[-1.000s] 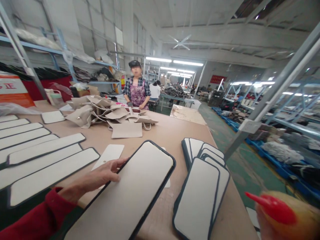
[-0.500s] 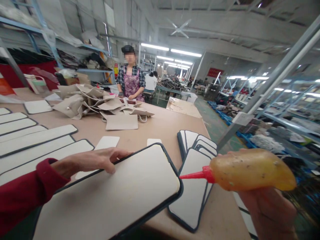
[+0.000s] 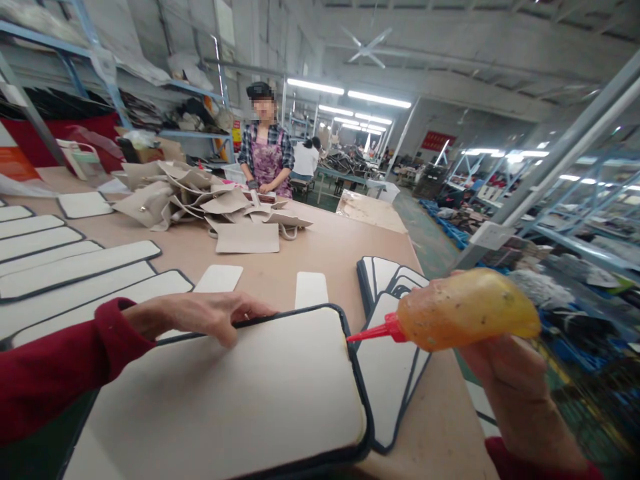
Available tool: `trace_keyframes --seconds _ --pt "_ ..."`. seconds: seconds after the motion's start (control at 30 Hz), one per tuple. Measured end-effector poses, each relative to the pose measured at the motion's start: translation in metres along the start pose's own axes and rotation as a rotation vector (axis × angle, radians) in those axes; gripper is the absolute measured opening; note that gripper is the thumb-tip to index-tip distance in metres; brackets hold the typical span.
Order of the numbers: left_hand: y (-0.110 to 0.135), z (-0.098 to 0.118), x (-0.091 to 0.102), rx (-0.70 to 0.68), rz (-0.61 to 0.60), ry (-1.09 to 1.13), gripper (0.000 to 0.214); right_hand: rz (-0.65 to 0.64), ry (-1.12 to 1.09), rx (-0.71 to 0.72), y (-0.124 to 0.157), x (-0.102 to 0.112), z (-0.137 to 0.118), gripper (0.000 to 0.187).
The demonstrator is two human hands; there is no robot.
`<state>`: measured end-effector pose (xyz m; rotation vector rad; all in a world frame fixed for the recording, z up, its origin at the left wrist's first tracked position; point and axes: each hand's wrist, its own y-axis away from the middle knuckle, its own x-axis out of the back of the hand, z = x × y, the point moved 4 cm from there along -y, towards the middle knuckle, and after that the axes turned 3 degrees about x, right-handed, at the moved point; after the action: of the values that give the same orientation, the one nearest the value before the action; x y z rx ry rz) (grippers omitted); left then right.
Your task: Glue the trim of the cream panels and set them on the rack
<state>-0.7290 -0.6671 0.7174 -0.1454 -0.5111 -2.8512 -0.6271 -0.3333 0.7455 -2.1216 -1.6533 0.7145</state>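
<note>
A large white panel with a dark rim lies on the table in front of me. My left hand, in a red sleeve, rests on its far left edge with the fingers curled over the rim. My right hand grips a yellow squeeze bottle lying sideways. Its red nozzle points left and its tip sits at the panel's right rim.
A stack of similar dark-rimmed panels lies just behind the nozzle. Long white strips cover the table's left. A heap of beige pieces sits farther back, where another person stands. A slanted metal post rises on the right.
My right hand has brought the bottle up from the lower right and leftward, so its nozzle tip now meets the panel's rim. The panel has swung nearer and flatter under my left hand.
</note>
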Motion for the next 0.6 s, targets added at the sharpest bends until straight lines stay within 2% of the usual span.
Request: trace_keyframes --seconds 0.1,0.17,0.33,0.4,0.5,0.6 --pt "0.001 -0.002 0.001 0.007 0.033 -0.013 0.061 -0.046 -0.012 -0.014 -0.005 -0.002 0.004 0.031" --pt "0.0 -0.001 -0.001 -0.001 0.008 0.0 0.061 -0.057 -0.026 -0.031 -0.007 0.0 0.007 0.032" --pt "-0.002 -0.004 -0.002 -0.021 -0.045 0.047 0.058 -0.062 -0.02 -0.011 -0.002 0.003 0.005 0.047" --pt "-0.003 -0.009 0.001 -0.021 -0.053 0.03 0.062 -0.113 -0.023 -0.03 0.001 -0.001 0.001 0.052" --pt "-0.005 -0.014 0.003 -0.022 -0.103 0.021 0.066 -0.204 -0.059 -0.076 0.003 -0.01 -0.005 0.049" --pt "-0.006 -0.014 0.002 -0.034 -0.147 0.033 0.066 -0.123 -0.07 -0.078 0.001 -0.009 -0.007 0.047"
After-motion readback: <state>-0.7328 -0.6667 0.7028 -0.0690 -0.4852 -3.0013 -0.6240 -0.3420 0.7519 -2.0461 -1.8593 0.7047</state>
